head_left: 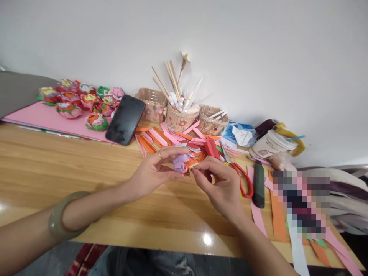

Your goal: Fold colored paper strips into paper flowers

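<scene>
Head view: above the wooden table [66,165], the left hand [152,171] holds a purple-and-orange paper flower [180,163] between slightly parted thumb and fingers, while the right hand [221,184] pinches a pale yellow bit at its side, thumb and forefinger nearly meeting. Just beyond lie paper strips [211,147] and red-handled scissors [235,166], with three baskets [181,122] behind, near the wall [247,57]

a small folded paper piece [181,163] is held between the thumb and index finger of the left hand [155,166], its rounded, overlapping lilac petals set in the gap between these two digits. on the side toward the right hand [220,180], orange paper is shown beside the lilac, and a pale yellow edge is pinched at that hand's fingertips, the underside being mostly hidden.
</scene>
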Motion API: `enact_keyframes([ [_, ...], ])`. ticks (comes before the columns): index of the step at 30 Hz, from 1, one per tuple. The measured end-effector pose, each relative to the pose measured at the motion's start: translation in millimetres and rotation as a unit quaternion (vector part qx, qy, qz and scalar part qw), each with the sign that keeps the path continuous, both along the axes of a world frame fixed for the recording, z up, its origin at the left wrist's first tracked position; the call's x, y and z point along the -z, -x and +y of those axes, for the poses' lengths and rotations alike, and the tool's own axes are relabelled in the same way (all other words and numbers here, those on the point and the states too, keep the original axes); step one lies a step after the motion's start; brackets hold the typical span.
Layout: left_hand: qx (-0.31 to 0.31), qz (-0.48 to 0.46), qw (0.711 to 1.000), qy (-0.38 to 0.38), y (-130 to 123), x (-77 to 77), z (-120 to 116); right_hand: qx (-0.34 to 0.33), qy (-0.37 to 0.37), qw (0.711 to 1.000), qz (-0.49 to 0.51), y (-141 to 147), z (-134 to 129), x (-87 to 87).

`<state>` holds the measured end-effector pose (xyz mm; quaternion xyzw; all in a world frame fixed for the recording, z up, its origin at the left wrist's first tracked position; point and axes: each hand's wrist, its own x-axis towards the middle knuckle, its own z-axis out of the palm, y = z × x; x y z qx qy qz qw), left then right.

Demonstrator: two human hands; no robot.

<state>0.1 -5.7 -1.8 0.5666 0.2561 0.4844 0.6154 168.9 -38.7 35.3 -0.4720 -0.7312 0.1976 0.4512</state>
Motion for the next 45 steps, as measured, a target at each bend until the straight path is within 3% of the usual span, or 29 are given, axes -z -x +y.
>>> enact_keyframes([
  [6,0.003,0.001,1.000,0.018,-1,-0.1,0,0.031,-0.135,0.986,-0.089,1,-2,2.7],
  [15,-0.013,0.020,1.000,0.014,0,-1.9,0,0.043,-0.138,0.984,-0.101,1,-1,6.0],
  [18,-0.010,0.010,1.000,0.023,-1,-3.9,-1,0.026,-0.091,0.994,-0.055,0,-2,3.1],
  [21,-0.008,0.000,0.999,0.041,-1,-4.6,0,-0.014,0.035,0.999,0.038,-5,1,-0.6],
  [24,-0.008,0.001,0.999,0.050,0,-4.2,1,-0.061,0.153,0.978,0.129,-10,5,-1.0],
  [29,0.009,-0.013,0.999,0.047,1,-3.2,2,-0.072,0.205,0.962,0.168,-10,7,0.3],
  [33,0.026,-0.019,0.998,0.054,0,-1.5,2,-0.059,0.164,0.977,0.120,-5,5,0.6],
  [37,0.024,-0.001,0.998,0.054,0,-0.4,2,-0.031,0.060,0.997,0.027,-4,4,3.3],
  [41,0.025,0.004,0.997,0.073,0,-1.6,3,-0.038,-0.003,0.997,-0.062,-6,6,1.3],
  [45,0.029,-0.001,0.995,0.100,-1,-2.2,3,-0.059,-0.014,0.993,-0.098,-9,7,-2.6],
])
